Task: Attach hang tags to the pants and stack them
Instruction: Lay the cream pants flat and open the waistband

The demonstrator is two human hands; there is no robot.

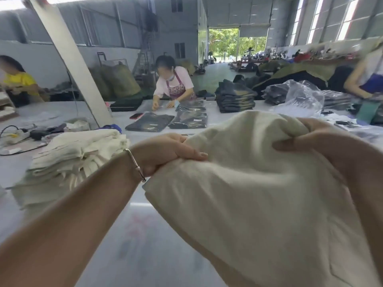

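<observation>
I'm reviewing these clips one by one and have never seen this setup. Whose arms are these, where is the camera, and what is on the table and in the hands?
There is no machine here: a person wears one camera on the head, looking forward and down. The left hand and right hand both grip a cream pair of pants, lifted above the white table. No hang tag is visible on it. To the left sits a stack of cream pants. Farther back lie a stack of dark pants and bagged dark garments, where other workers stand.
</observation>
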